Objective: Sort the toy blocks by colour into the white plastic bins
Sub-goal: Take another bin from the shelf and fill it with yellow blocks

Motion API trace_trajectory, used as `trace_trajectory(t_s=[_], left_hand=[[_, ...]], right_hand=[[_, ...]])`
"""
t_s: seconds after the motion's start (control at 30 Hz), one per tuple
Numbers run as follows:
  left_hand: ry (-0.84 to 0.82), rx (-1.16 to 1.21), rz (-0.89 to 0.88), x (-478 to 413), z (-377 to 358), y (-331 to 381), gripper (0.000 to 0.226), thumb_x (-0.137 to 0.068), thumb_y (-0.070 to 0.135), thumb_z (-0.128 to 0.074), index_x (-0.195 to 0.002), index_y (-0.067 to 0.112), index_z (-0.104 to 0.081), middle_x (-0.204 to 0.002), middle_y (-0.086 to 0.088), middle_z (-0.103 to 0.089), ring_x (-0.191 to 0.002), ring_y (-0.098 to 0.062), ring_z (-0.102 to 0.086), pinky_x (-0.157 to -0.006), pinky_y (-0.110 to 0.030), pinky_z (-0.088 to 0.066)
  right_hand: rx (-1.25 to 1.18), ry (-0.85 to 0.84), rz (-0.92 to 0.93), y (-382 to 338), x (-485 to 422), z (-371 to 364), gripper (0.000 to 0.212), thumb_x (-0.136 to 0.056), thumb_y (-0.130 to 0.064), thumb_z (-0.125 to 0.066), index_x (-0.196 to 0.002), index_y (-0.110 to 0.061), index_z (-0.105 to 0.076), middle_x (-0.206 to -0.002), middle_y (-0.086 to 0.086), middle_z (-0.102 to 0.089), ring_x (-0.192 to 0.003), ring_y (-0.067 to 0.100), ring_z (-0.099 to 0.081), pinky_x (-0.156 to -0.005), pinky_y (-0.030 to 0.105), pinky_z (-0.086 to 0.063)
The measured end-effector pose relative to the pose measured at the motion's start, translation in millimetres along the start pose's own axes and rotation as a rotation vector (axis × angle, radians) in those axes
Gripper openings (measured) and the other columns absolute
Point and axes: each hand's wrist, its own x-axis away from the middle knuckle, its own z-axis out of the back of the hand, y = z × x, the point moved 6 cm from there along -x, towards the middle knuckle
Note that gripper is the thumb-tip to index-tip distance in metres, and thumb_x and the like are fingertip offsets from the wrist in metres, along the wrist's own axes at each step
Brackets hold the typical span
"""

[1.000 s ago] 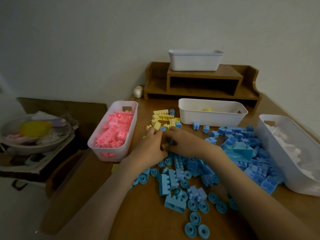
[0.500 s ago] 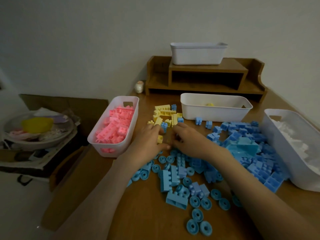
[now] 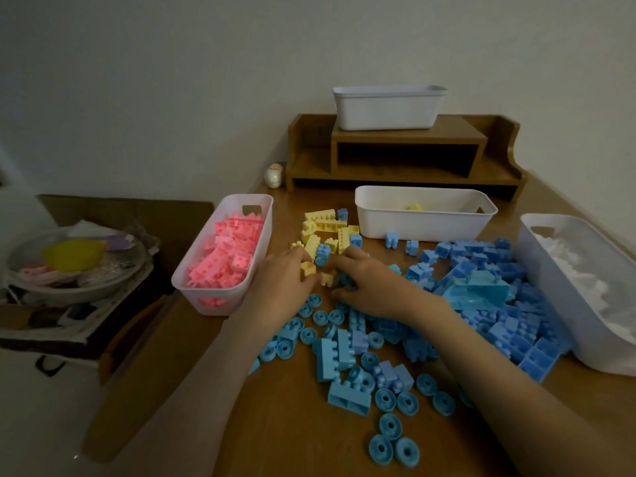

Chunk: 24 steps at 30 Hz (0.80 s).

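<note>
Yellow blocks lie in a small cluster on the counter between the pink-filled bin and the middle white bin, with blue blocks spread to the right. My left hand pinches one yellow piece in its fingers; my right hand curls over another just beside it, though in this dim view I cannot tell whether it grips. They look light, stiff and smooth; I judge a pinch across the flat sides, clear of the studs, would hold best.
</note>
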Motion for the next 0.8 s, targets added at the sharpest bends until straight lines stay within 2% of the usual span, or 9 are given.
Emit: trace_trajectory(t_s=[0.13, 0.2, 0.27, 0.37, 0.43, 0.53, 0.6, 0.7, 0.8], left_hand=[[0.046, 0.126, 0.030, 1, 5, 2, 0.029, -0.092, 0.035, -0.058, -0.117, 0.021, -0.054, -0.098, 0.007, -0.057, -0.083, -0.006, -0.050, -0.061, -0.017, -0.037], [0.076, 0.237, 0.064, 0, 7, 0, 0.029, -0.092, 0.036, -0.057, -0.117, 0.023, -0.055, -0.100, 0.008, -0.058, -0.085, -0.006, -0.051, -0.066, -0.020, -0.040], [0.114, 0.394, 0.108, -2, 8, -5, 0.028, -0.091, 0.037, -0.058, -0.114, 0.022, -0.059, -0.103, 0.008, -0.062, -0.091, -0.007, -0.056, -0.075, -0.025, -0.046], [0.179, 0.552, 0.165, -3, 9, -13, 0.024, -0.091, 0.033, -0.059, -0.112, 0.022, -0.060, -0.101, 0.008, -0.062, -0.093, -0.010, -0.060, -0.081, -0.029, -0.050], [0.146, 0.677, 0.204, -2, 2, -13, 0.019, -0.092, 0.029, -0.058, -0.110, 0.021, -0.058, -0.103, 0.006, -0.062, -0.095, -0.009, -0.060, -0.084, -0.031, -0.052], [0.054, 0.974, 0.285, 0, -7, -7, 0.016, -0.095, 0.019, -0.054, -0.110, 0.015, -0.057, -0.113, -0.003, -0.061, -0.099, -0.012, -0.062, -0.081, -0.026, -0.054], [0.028, 1.086, 0.323, 0, -8, -5, 0.016, -0.096, 0.016, -0.051, -0.111, 0.011, -0.055, -0.114, -0.007, -0.060, -0.100, -0.016, -0.063, -0.079, -0.025, -0.055], [-0.029, 1.120, 0.300, 2, -10, 3, 0.007, -0.097, 0.015, -0.050, -0.103, 0.015, -0.054, -0.108, -0.006, -0.060, -0.096, -0.015, -0.065, -0.079, -0.023, -0.056], [-0.073, 0.996, 0.208, 1, -13, 9, 0.009, -0.097, 0.015, -0.050, -0.103, 0.021, -0.053, -0.112, -0.004, -0.059, -0.101, -0.014, -0.063, -0.086, -0.027, -0.054]], right_hand=[[0.048, 0.021, -0.020, 0, -2, -3, 0.034, -0.091, -0.025, -0.057, -0.124, -0.017, -0.053, -0.103, -0.004, -0.032, -0.101, 0.022, -0.049, -0.092, 0.036, -0.044], [0.043, 0.035, -0.027, 0, -2, -4, 0.032, -0.091, -0.027, -0.056, -0.121, -0.016, -0.053, -0.106, -0.001, -0.037, -0.104, 0.024, -0.049, -0.093, 0.039, -0.043], [-0.017, 0.109, -0.040, 1, -2, -1, 0.027, -0.091, -0.025, -0.055, -0.115, -0.013, -0.053, -0.104, 0.000, -0.042, -0.102, 0.023, -0.049, -0.088, 0.035, -0.042], [-0.200, 0.248, -0.083, 2, 1, 11, 0.012, -0.093, -0.022, -0.051, -0.101, -0.012, -0.051, -0.089, -0.004, -0.048, -0.080, 0.012, -0.048, -0.066, 0.019, -0.036], [-0.343, 0.256, -0.101, 0, 2, 13, 0.004, -0.094, -0.018, -0.050, -0.096, -0.016, -0.047, -0.080, -0.004, -0.052, -0.069, 0.009, -0.049, -0.055, 0.014, -0.036], [-0.425, 0.231, -0.047, -6, 1, 11, 0.014, -0.091, -0.009, -0.050, -0.097, -0.019, -0.042, -0.089, 0.008, -0.058, -0.075, 0.020, -0.057, -0.060, 0.023, -0.042], [-0.442, 0.251, -0.028, -6, 0, 10, 0.024, -0.088, -0.003, -0.051, -0.100, -0.021, -0.040, -0.095, 0.009, -0.055, -0.077, 0.021, -0.056, -0.062, 0.031, -0.043], [-0.395, 0.288, -0.046, -3, -3, 11, 0.036, -0.088, -0.003, -0.054, -0.119, -0.016, -0.043, -0.103, -0.005, -0.046, -0.085, 0.011, -0.050, -0.068, 0.020, -0.039], [-0.348, 0.339, -0.081, 3, -4, 14, 0.033, -0.091, -0.013, -0.056, -0.123, -0.015, -0.049, -0.109, -0.002, -0.047, -0.091, 0.011, -0.049, -0.071, 0.016, -0.038]])
